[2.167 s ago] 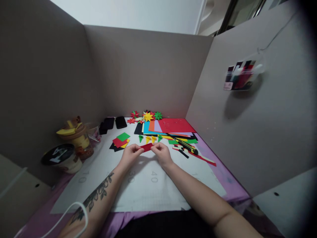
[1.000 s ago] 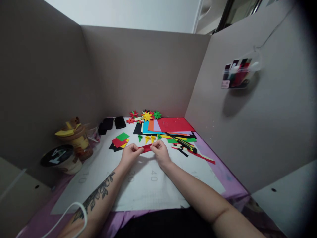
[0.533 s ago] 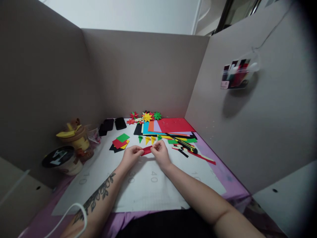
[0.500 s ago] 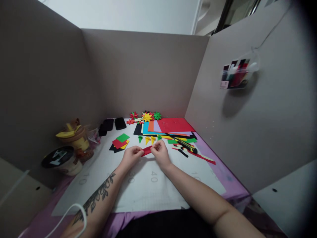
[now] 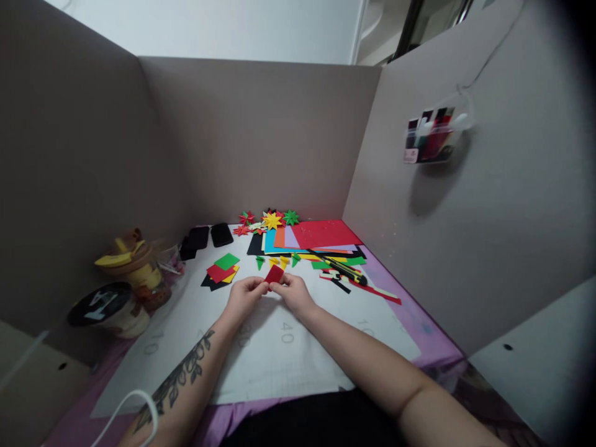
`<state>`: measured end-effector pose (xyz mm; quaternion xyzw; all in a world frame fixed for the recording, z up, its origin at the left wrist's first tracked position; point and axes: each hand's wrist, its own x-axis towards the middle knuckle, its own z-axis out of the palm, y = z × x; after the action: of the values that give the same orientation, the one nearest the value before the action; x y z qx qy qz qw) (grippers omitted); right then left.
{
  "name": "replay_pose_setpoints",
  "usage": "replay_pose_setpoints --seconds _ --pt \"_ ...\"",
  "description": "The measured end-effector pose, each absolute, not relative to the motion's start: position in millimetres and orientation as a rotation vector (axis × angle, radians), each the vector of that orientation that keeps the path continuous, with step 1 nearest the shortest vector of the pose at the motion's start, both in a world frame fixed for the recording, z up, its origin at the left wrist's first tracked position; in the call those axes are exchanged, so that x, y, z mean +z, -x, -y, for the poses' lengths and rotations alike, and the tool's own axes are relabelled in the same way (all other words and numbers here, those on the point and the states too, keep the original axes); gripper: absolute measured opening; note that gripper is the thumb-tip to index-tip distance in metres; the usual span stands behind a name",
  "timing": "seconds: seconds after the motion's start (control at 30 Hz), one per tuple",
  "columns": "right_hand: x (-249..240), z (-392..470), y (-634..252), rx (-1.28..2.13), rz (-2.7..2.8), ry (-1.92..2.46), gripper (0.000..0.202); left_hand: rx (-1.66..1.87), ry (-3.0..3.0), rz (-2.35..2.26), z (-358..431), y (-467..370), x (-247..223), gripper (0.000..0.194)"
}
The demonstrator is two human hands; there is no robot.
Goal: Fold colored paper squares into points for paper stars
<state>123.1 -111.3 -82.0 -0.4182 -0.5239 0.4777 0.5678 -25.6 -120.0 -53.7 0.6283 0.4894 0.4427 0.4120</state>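
A small red piece of paper (image 5: pixel 274 275), folded into a rectangle, is held up above the white mat (image 5: pixel 261 366). My left hand (image 5: pixel 245 294) pinches its lower left corner between thumb and fingers. Its lower right side is gripped by my right hand (image 5: pixel 294 290). Just behind the paper lie small folded pieces, a green one (image 5: pixel 259 263) and a yellow one (image 5: pixel 274 262) among them. To the left of my hands rests a loose pile of paper squares, with a green square (image 5: pixel 226 261) and a red square (image 5: pixel 220 273) on top.
Coloured sheets (image 5: pixel 326 234) are stacked at the back right, beside folded paper stars (image 5: pixel 272 220). A yellow-black utility knife (image 5: pixel 347 271) lies near paper strips (image 5: pixel 342 285). Tubs (image 5: pixel 109 307) stand at left. Grey panels (image 5: pixel 261 136) enclose the table.
The red paper has turned from lying lengthwise between my hands to standing tilted upward. My right hand has come in closer to my left. The view has shifted slightly.
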Motion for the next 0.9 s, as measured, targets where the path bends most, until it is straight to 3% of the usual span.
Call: replay_pose_setpoints --seconds 0.43,0.9 --pt "-85 89 -145 1.058 0.974 0.982 0.025 1.097 -1.512 -1.267 121 24 -57 0.023" --pt "-84 115 -123 1.072 1.500 1.034 0.022 1.179 -1.316 -1.113 122 18 -65 0.029"
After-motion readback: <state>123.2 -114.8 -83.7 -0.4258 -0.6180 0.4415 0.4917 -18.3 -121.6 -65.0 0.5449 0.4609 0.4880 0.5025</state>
